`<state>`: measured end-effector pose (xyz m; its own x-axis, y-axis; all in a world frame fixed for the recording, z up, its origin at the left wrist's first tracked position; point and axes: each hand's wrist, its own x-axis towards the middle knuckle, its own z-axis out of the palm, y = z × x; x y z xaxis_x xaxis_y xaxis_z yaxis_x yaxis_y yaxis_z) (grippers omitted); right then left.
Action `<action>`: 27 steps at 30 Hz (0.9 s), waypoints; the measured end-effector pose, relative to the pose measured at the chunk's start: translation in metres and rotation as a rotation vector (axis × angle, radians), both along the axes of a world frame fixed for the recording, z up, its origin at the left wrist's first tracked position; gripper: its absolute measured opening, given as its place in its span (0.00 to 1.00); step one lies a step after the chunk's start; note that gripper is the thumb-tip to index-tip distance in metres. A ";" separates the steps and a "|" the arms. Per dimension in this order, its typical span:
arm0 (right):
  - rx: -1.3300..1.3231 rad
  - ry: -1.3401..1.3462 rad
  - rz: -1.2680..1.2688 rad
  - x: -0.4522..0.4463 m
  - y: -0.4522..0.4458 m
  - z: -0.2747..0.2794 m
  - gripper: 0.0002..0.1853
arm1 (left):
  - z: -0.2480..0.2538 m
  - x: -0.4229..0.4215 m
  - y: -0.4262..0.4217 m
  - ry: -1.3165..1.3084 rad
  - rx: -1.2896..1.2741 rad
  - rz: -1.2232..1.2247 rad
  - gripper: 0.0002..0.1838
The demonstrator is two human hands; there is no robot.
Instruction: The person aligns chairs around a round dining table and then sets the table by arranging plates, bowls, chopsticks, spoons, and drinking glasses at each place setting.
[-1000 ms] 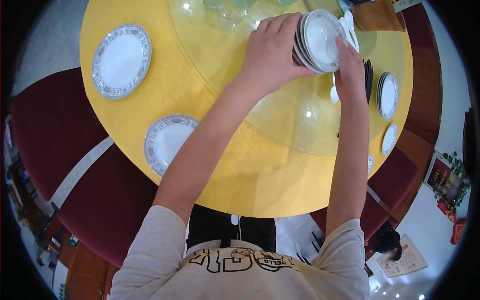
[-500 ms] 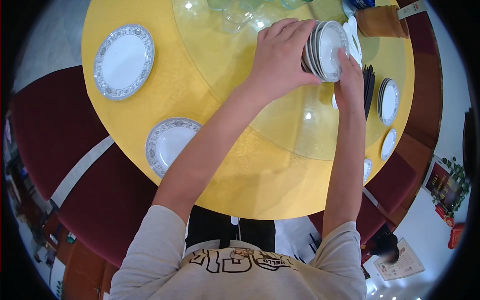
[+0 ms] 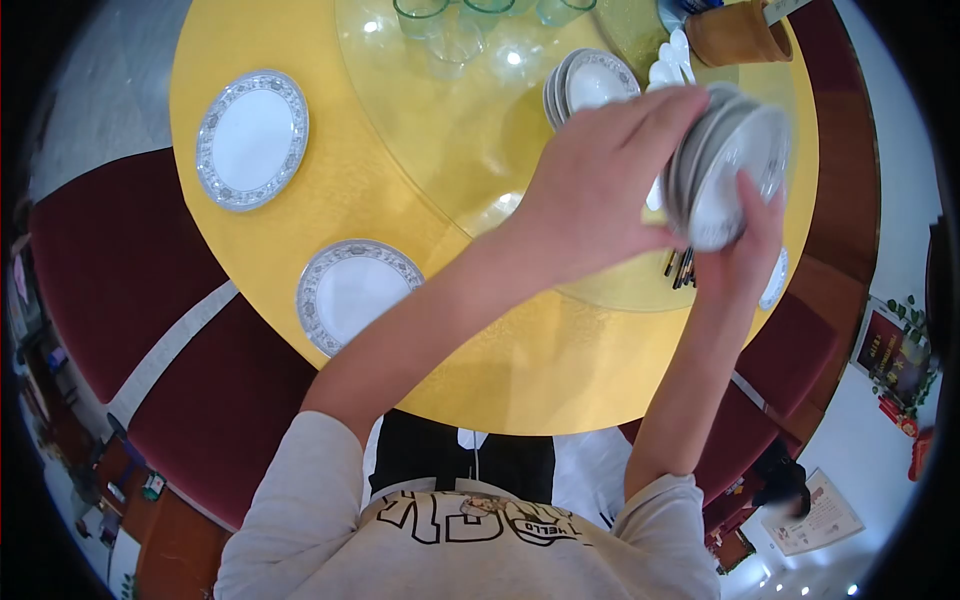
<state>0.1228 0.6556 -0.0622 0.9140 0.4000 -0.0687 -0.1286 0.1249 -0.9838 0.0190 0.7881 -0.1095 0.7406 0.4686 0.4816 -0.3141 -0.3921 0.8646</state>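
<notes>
Over the right side of the table, a stack of small white bowls [image 3: 722, 190] with patterned rims is tilted on its side and slightly blurred. My left hand [image 3: 610, 180] is closed on the stack's left side, its fingers over the top and the thumb underneath. From the lower right, my right hand [image 3: 745, 245] holds the same stack, its thumb against the front bowl. Another pile of bowls [image 3: 598, 80] stands on the glass turntable [image 3: 470, 140] just beyond my left hand. Dark chopsticks [image 3: 680, 268] lie partly hidden below the held stack.
White spoons [image 3: 672, 62] and a brown pot [image 3: 740, 36] are at the back right, with green-tinted glasses [image 3: 485, 10] at the back. Two patterned plates [image 3: 252, 140] sit along the left of the yellow table [image 3: 480, 375]. A small dish [image 3: 775, 280] rests at the right edge.
Both hands have carried the bowl stack to the right and slightly nearer me. The other pile of bowls has come into view where my hands were.
</notes>
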 end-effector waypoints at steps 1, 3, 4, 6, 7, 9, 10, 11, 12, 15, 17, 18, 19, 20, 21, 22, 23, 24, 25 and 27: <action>0.062 0.095 0.050 -0.015 -0.006 0.000 0.32 | 0.004 -0.018 -0.002 0.027 -0.061 -0.061 0.57; 0.153 0.305 0.100 -0.047 -0.014 -0.011 0.41 | 0.002 -0.057 -0.007 0.080 -0.072 -0.051 0.57; 0.154 0.432 0.104 -0.062 -0.019 -0.023 0.40 | -0.001 -0.077 -0.009 0.137 -0.087 -0.046 0.56; 0.063 0.543 0.160 -0.096 -0.017 -0.048 0.39 | -0.002 -0.120 -0.007 0.240 -0.124 -0.040 0.54; 0.058 0.594 0.169 -0.113 -0.011 -0.057 0.38 | -0.005 -0.138 -0.005 0.338 -0.169 -0.043 0.52; 0.019 0.691 0.199 -0.138 -0.004 -0.080 0.35 | -0.015 -0.172 0.001 0.354 -0.277 -0.023 0.46; 0.018 0.707 0.218 -0.149 0.002 -0.087 0.35 | -0.020 -0.186 0.003 0.354 -0.391 -0.022 0.40; 0.024 0.676 0.239 -0.160 0.010 -0.092 0.34 | -0.024 -0.196 0.006 0.363 -0.391 -0.001 0.40; 0.030 0.643 0.259 -0.170 0.016 -0.096 0.32 | -0.028 -0.204 0.009 0.475 -0.304 0.080 0.35; -0.081 0.641 0.300 -0.189 0.026 -0.107 0.31 | -0.028 -0.217 0.023 0.582 -0.112 0.259 0.22; -0.093 0.624 0.338 -0.194 0.031 -0.109 0.31 | -0.024 -0.222 0.031 0.736 0.160 0.284 0.19; -0.098 0.606 0.360 -0.195 0.031 -0.110 0.30 | -0.021 -0.222 0.030 0.734 0.156 0.295 0.19; -0.100 0.602 0.368 -0.195 0.034 -0.110 0.30 | -0.018 -0.221 0.031 0.706 0.232 0.370 0.17; -0.117 0.612 0.372 -0.195 0.036 -0.110 0.29 | -0.016 -0.220 0.031 0.677 0.309 0.441 0.15; -0.133 0.623 0.374 -0.195 0.038 -0.111 0.29 | -0.016 -0.221 0.033 0.676 0.308 0.446 0.15; -0.133 0.621 0.377 -0.194 0.038 -0.112 0.29 | -0.016 -0.220 0.033 0.650 0.348 0.461 0.15; -0.141 0.637 0.403 -0.192 0.037 -0.115 0.28 | -0.016 -0.220 0.034 0.624 0.388 0.476 0.14; -0.148 0.653 0.430 -0.191 0.036 -0.117 0.27 | -0.017 -0.220 0.034 0.623 0.388 0.479 0.14; -0.149 0.652 0.430 -0.192 0.035 -0.120 0.27 | -0.019 -0.220 0.033 0.576 0.395 0.478 0.13; -0.062 0.634 0.470 -0.195 0.032 -0.125 0.27 | -0.020 -0.220 0.032 0.530 0.401 0.474 0.12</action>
<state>-0.0717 0.6871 -0.1877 0.4297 0.7127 -0.5544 -0.6925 -0.1339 -0.7089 -0.2008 0.8200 -0.1294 0.6833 0.6559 0.3208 0.3738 -0.6917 0.6179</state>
